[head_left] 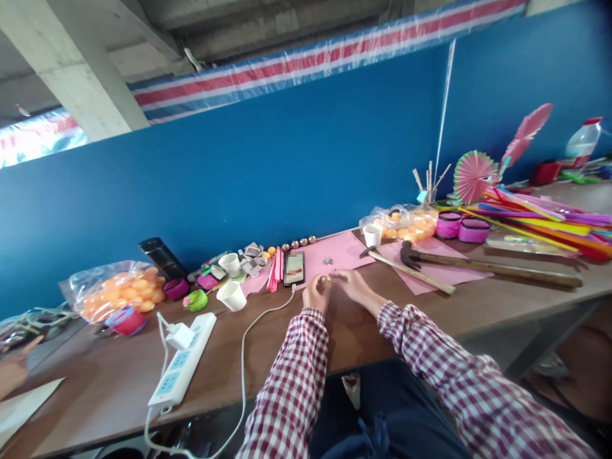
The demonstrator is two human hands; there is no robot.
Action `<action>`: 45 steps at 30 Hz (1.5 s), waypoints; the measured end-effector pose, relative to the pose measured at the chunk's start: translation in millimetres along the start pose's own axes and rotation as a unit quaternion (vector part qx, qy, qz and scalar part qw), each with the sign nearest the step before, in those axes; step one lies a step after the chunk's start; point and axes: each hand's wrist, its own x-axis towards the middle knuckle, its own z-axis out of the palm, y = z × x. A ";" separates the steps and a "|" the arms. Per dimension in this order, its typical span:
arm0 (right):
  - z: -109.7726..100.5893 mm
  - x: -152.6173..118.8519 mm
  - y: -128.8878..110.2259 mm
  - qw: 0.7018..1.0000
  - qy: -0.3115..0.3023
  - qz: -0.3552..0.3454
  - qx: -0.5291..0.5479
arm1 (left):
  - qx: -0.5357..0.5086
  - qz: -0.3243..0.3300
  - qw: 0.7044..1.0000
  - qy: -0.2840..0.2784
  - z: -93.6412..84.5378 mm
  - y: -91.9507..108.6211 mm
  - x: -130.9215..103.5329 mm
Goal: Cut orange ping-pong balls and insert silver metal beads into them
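Note:
My left hand [315, 293] is closed around a shiny metal ball [326, 279] just in front of the pink paper [335, 250]. Close beside it, my right hand [354, 285] has its fingers drawn together at the tips. A small silvery bit shows by those fingertips, too small to name. A little cluster of silvery pieces [327, 261] lies on the paper beyond both hands. Several more metal balls [303, 242] stand in a row at the paper's back left. A phone [294, 269] with a charging cable plugged in lies left of my hands.
Two hammers [415, 272] [497, 262] lie to the right, near a white paper cup [372, 235]. Bags of orange balls [127, 290] stand at both sides. A power strip [184, 360] sits front left, its cable [243, 357] crossing the table [268, 344].

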 end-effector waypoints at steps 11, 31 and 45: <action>-2.2 -2.9 -15.1 1.000 0.005 0.008 -0.009 | 0.036 0.005 0.999 0.016 -7.2 16.2 -6.1; -0.8 -3.4 -13.7 1.000 0.016 -0.015 0.005 | -0.003 0.004 1.000 -0.010 -7.0 19.1 -6.6; -0.7 0.7 -7.9 0.997 0.030 0.001 -0.064 | 0.045 -0.013 0.999 0.010 -7.3 15.8 -5.4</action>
